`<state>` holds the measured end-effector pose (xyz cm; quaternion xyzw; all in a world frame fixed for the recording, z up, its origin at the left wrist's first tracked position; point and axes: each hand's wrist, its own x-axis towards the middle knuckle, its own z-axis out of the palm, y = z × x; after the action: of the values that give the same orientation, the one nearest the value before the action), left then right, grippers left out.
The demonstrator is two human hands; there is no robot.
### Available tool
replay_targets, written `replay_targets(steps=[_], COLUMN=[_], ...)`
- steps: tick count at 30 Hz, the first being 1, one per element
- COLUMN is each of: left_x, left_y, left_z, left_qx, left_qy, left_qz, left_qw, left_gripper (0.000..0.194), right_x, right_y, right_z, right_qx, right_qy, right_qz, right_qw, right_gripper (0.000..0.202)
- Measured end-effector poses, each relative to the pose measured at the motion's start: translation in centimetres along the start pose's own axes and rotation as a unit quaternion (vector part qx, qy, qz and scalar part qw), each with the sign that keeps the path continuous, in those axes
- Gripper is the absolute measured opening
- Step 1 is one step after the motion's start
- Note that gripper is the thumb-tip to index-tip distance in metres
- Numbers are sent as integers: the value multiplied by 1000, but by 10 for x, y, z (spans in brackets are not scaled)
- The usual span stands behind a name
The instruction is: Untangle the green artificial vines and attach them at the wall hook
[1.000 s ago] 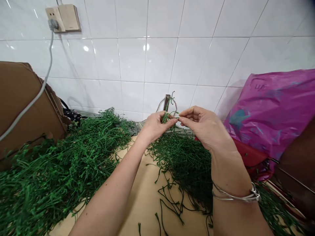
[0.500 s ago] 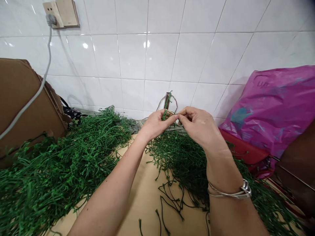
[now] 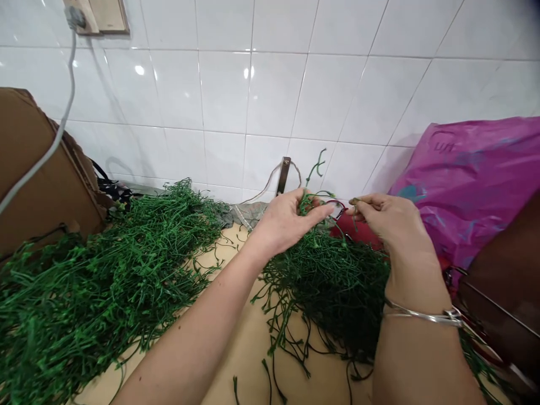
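My left hand [image 3: 287,225] is closed around thin green plastic-looking stems [image 3: 314,167], and a branched end sticks up above the fingers. To its right, my right hand [image 3: 392,222] pinches a small brownish-green piece [image 3: 355,201] between thumb and fingertips. A gap separates the two hands. Below them lies a dark green heap of stems [image 3: 329,275], partly covered by the right wrist. A larger, brighter heap of branched green stems [image 3: 105,287] spreads over the left side of the table [image 3: 236,354].
A cardboard box [image 3: 25,157] stands at the left, with a white cable [image 3: 63,126] passing before it from a wall plug [image 3: 76,18]. At the right are a pink plastic bag [image 3: 472,180] and a red bag [image 3: 365,232]. A tiled wall [image 3: 219,90] rises behind.
My hands were together at the stems and are now apart. The right hand has moved right with a small piece, and the left has shifted slightly right. The camera view has shifted a little.
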<state>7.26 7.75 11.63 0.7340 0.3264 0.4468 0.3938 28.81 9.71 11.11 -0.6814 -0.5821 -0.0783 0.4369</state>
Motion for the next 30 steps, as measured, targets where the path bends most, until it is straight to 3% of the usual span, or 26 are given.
replay_targets(steps=[5,8,11,14,17,21,26,30], left_x=[8,9,9,10,10,11,10,8], left_y=[-18,-20,-19,-20,-21,-21,-18,-16], left_z=[-5,-9,-12,-16,-18,-21,-26,-29], left_qx=[-81,-197,-269,-261,-235,-217,-193,-180], left_qy=[-116,-150,-150,-137,-119,-125,-134,-104], left_qz=[-52,-41,-45,-32,-17,-43,-58,-65], left_qw=[989,968,950,955,965,967,970,976], left_gripper=[53,45,38,26,24,29,28,28], right_x=[-8,-17,-26,-31,-32,-29,-29,-28], right_y=[-23,-47,-67,-75,-74,-69,-66,-64], right_z=[-26,-41,-50,-49,-41,-33,-30,-24], right_qx=[1,19,67,127,173,185,178,207], right_qy=[4,20,-12,-67,-123,-143,-215,-196], right_qz=[36,43,32,2,-46,-85,-105,-89], right_qw=[999,999,997,990,976,969,955,954], right_gripper=[24,26,21,21,24,33,27,19])
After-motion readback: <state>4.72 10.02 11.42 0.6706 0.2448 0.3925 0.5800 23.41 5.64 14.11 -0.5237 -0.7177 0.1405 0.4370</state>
